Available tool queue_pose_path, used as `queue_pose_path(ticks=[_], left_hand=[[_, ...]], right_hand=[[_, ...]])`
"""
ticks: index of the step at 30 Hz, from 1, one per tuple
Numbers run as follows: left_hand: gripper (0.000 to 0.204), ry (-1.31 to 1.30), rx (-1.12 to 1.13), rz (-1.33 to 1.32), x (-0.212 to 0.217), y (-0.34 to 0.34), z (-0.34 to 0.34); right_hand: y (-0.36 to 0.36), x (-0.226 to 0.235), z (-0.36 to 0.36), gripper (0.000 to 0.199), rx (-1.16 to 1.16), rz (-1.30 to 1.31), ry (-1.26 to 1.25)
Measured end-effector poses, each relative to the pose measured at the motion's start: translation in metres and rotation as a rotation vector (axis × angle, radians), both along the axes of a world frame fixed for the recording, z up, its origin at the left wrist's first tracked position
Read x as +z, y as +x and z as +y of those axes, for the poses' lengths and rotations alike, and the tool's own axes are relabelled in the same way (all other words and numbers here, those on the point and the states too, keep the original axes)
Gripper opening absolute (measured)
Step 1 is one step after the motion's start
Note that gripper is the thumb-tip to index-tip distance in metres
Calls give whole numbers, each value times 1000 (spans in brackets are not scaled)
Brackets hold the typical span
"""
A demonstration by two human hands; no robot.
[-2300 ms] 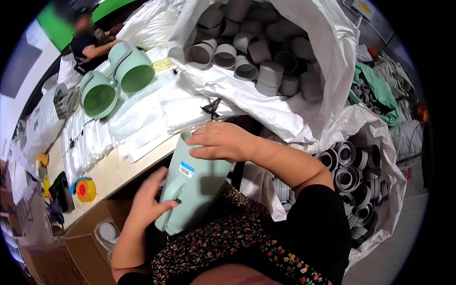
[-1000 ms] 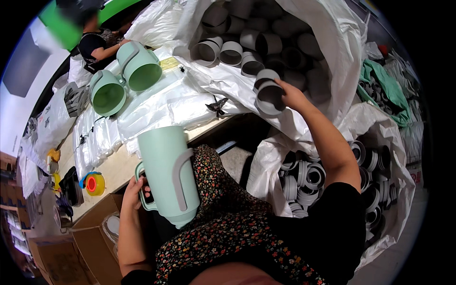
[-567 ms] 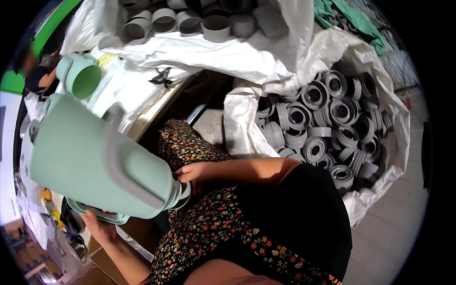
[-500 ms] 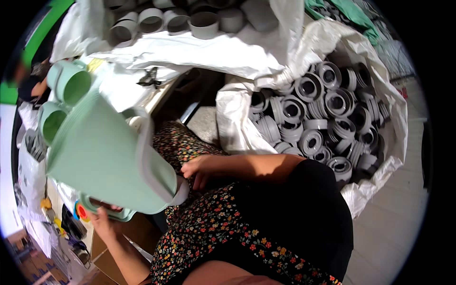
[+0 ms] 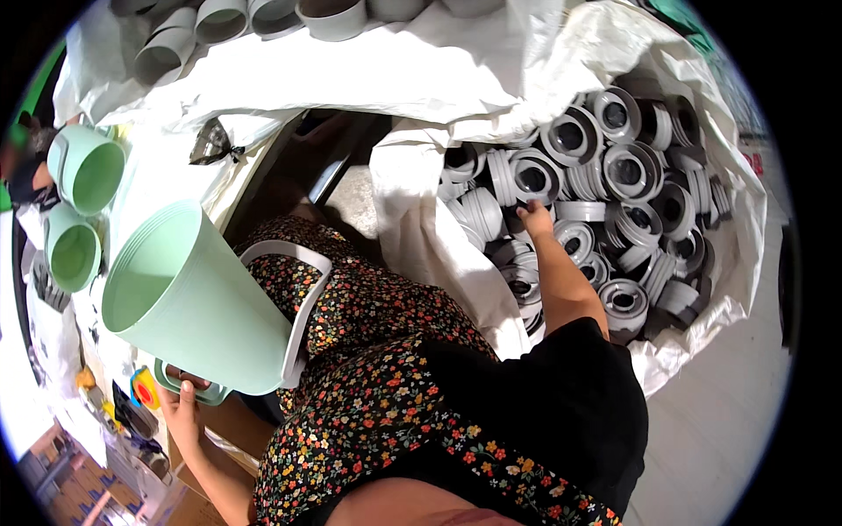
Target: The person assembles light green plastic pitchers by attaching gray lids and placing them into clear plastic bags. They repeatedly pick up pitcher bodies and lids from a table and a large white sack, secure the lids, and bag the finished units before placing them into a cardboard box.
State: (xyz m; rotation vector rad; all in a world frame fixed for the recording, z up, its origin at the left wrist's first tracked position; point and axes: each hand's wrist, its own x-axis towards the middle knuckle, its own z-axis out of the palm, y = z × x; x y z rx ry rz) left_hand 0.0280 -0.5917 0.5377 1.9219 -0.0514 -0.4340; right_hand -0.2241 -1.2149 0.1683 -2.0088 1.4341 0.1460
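A tall pale green plastic bucket [image 5: 210,307] is tilted at the left, its wide mouth facing up and left. A grey curved bail handle [image 5: 307,307] stands out from its right side. My left hand [image 5: 182,408] is closed around the green side handle [image 5: 215,396] near the bucket's lower end. At the right, my right hand [image 5: 533,219] reaches into a heap of round grey plastic ring-shaped parts [image 5: 627,171]. Its fingers look apart at the edge of one part, and the fingertips are partly in shadow. The parts lie in a large white woven sack [image 5: 408,197].
Two more green buckets [image 5: 92,171] lie on their sides at the far left, near another person. Grey cups [image 5: 329,17] fill a white sack along the top. A knotted dark plastic bag [image 5: 213,145] rests on white sheeting. Below left stands a cardboard box [image 5: 237,430].
My right hand has left the bucket's base and moved right into the grey parts. The bucket has dropped lower in view and turned, showing its mouth. My left hand still holds its handle.
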Motion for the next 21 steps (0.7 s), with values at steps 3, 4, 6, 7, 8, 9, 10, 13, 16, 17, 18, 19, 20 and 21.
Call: queue_pose_path(ticks=[3, 4, 6, 7, 8, 9, 10, 13, 16, 17, 18, 19, 20, 21], left_hand=[[55, 23, 164, -15, 2, -19, 4], [57, 38, 154, -10, 4, -17, 4], [46, 31, 82, 116, -3, 15, 2], [41, 81, 160, 0, 8, -18, -6], [45, 86, 159, 3, 17, -34, -2], [47, -45, 44, 59, -5, 16, 1], [49, 3, 28, 52, -4, 10, -8], [48, 10, 66, 14, 17, -21, -13], [46, -8, -9, 51, 21, -21, -13], [44, 7, -46, 56, 24, -25, -12], [42, 22, -92, 66, 28, -27, -12], [39, 33, -152, 71, 34, -28, -19], [38, 71, -252, -82, 36, -26, -29], [38, 101, -355, -145, 36, -25, -39]], right_hand=[[60, -45, -17, 68, -6, -191, -104], [75, -59, -21, 71, -47, -216, -102], [31, -112, -59, 76, -278, -171, 96], [96, -82, -14, 75, 83, 148, 6], [119, -59, -2, 71, 164, 298, -19], [18, -115, -87, 68, 446, 304, -402], [30, -117, -61, 72, 253, 140, -77], [77, -24, -15, 91, 26, -136, 219], [60, 50, 0, 73, 93, -258, 127], [68, 98, 14, 66, 156, -286, 294], [74, 154, 30, 59, 209, -306, 459], [81, 201, 52, 54, 271, -423, 442], [89, 242, 73, 48, 329, -537, 422], [98, 275, 90, 50, 400, -649, 467]])
